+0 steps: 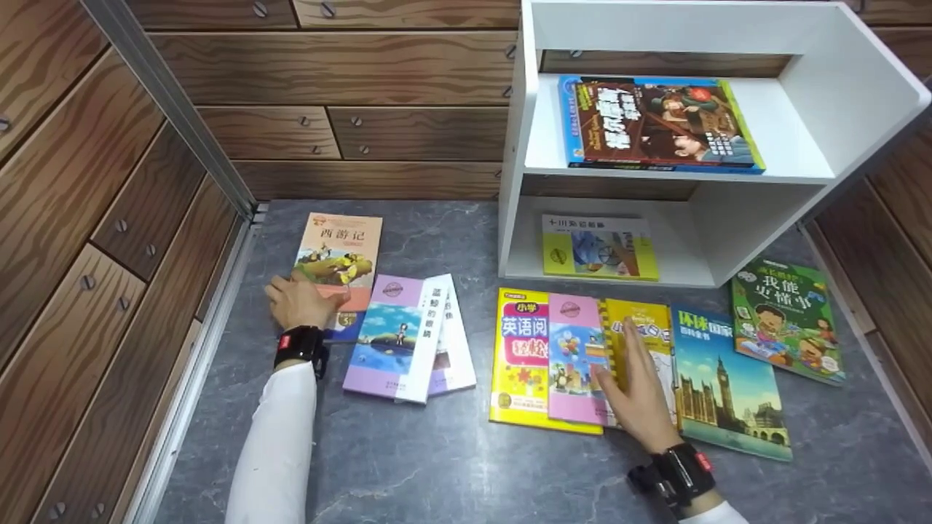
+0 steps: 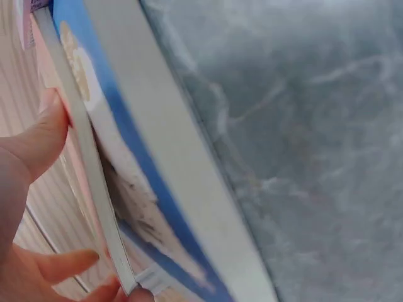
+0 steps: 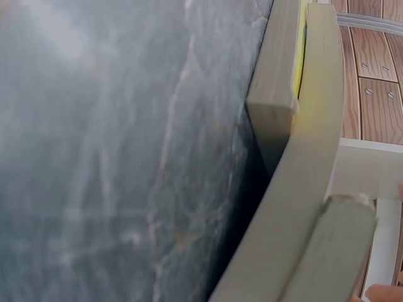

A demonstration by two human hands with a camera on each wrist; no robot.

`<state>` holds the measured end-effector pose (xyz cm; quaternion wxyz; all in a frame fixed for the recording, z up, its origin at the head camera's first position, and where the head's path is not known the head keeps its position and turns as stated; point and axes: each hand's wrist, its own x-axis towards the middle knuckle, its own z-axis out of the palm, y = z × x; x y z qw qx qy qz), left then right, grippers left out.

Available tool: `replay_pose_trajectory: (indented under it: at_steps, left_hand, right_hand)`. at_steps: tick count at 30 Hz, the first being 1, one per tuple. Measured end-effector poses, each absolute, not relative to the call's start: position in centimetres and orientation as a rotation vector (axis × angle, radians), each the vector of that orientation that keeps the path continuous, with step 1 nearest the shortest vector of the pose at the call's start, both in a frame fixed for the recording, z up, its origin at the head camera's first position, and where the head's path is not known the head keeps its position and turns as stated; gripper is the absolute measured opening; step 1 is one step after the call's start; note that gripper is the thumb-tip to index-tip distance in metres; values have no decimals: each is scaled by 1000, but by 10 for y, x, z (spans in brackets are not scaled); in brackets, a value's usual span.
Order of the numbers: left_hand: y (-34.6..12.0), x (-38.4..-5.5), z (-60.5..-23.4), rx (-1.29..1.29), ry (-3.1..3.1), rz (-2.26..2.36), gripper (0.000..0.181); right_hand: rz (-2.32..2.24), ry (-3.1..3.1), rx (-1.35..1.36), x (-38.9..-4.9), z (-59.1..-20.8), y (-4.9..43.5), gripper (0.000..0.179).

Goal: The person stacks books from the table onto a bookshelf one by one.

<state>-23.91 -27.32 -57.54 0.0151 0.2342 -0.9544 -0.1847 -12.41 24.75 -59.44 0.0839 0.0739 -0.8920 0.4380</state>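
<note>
My left hand (image 1: 298, 302) holds the left edge of an orange book (image 1: 338, 231) at the left. In the left wrist view its thumb (image 2: 44, 138) lies against the cover and fingertips curl at the far edge; a blue-covered book (image 2: 119, 107) lies directly beneath. My right hand (image 1: 644, 397) rests with straight fingers over a yellow spiral-bound book (image 1: 619, 314), hiding part of it. Beside that lie a pink book (image 1: 575, 364), overlapping a yellow English book (image 1: 518, 397), and a blue-green book (image 1: 732, 393). Page edges of stacked books (image 3: 302, 195) fill the right wrist view.
A white shelf (image 1: 513, 167) stands at the back right, holding a stack with a brown book (image 1: 655, 124) above and a yellow-and-white book (image 1: 601, 247) below. Purple books (image 1: 382, 342) lie mid-left; a green book (image 1: 786, 320) lies far right. Wood-patterned walls (image 1: 349, 69) border the floor.
</note>
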Motion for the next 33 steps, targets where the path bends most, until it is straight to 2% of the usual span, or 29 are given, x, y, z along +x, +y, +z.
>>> replay_pose_trajectory:
  at_steps: [8,21,25,33]
  left_hand:
    - [-273,-242,-568,814,-2927,-664,124]
    - [-283,-235,-564,724,-2780,-943,71]
    - [-282,-234,-553,755,-2705,-1060,64]
    - [-265,-227,-533,724,-2447,-1329,63]
  right_hand:
    - [1316,-2653,241,-124,-595,245,87]
    - [1348,-2648,244,-128,-592,244,89]
    - [1326,-2641,264,-129,-591,243,88]
    - [1322,-2620,276,-129,-589,239,87]
